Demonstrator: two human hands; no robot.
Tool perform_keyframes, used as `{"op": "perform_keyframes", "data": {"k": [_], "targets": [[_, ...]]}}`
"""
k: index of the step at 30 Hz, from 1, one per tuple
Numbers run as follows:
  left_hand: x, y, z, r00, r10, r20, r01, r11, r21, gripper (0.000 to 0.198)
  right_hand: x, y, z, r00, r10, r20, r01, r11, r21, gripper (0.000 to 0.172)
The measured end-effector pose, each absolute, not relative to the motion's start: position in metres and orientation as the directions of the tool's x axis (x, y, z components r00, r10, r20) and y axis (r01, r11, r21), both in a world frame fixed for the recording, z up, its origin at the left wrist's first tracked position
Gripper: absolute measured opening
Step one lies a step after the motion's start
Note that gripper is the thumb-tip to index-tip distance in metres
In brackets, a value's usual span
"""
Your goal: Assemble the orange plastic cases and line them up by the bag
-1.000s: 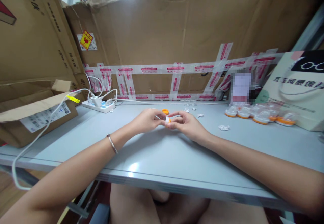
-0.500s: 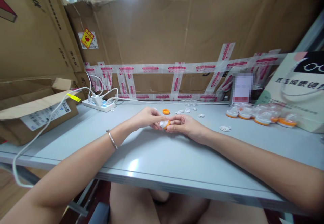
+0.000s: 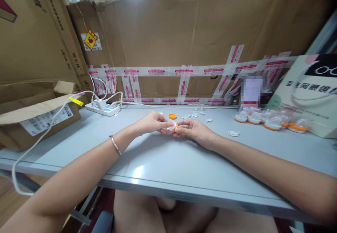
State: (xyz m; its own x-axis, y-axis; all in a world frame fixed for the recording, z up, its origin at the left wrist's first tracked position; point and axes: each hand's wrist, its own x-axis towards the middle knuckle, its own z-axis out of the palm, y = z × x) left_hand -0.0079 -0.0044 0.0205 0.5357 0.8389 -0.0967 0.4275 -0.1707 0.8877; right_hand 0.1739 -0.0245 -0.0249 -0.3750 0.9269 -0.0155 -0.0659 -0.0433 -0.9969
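Over the middle of the table, both hands meet around a small round piece (image 3: 173, 127), white on one side with an orange rim. My left hand (image 3: 158, 123) pinches its white side between thumb and fingers. From the other side, my right hand (image 3: 191, 129) grips the orange rim. Fingers cover much of the piece, so its exact kind cannot be made out. Just beyond the hands lies an orange ring (image 3: 172, 116). Small white plastic parts (image 3: 186, 116) and clear domes (image 3: 198, 108) are scattered behind it. Another white cluster of parts (image 3: 233, 133) lies to the right.
Several clear-topped pieces with orange bases (image 3: 272, 124) stand at the right, beside a printed paper bag (image 3: 308, 99). At the left are a power strip (image 3: 103, 110) with white cables and an open cardboard box (image 3: 39, 117). A large taped carton (image 3: 163, 40) walls off the back.
The piece between my hands has been turned a little, and its white part now faces differently. My fingers have shifted slightly on it; the other things stay where they were.
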Motion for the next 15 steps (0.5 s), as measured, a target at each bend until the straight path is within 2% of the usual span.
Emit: {"op": "perform_keyframes", "data": {"k": [4,7,12,15], "targets": [[-0.0071,-0.0054,0.0190,0.602,0.795,-0.081,0.446,-0.250,0.859,0.031,0.1730,-0.0251,-0.0263,-0.393,0.919,-0.007,-0.057,-0.032,-0.998,0.024],[-0.0081,-0.0039,0.0172,0.649,0.760,0.013,0.446,-0.395,0.803,0.023,0.1715,-0.0257,-0.0252,-0.357,0.934,0.008,-0.017,0.002,-1.000,0.025],[-0.0087,-0.0024,0.0155,0.693,0.701,0.170,0.522,-0.651,0.551,0.018,0.1699,-0.0266,-0.0265,-0.329,0.941,0.085,0.130,0.134,-0.982,0.031],[-0.0089,-0.0026,0.0161,0.744,0.628,0.230,0.506,-0.753,0.420,0.016,0.1716,-0.0264,-0.0292,-0.333,0.928,0.168,0.206,0.246,-0.947,0.038]]}}
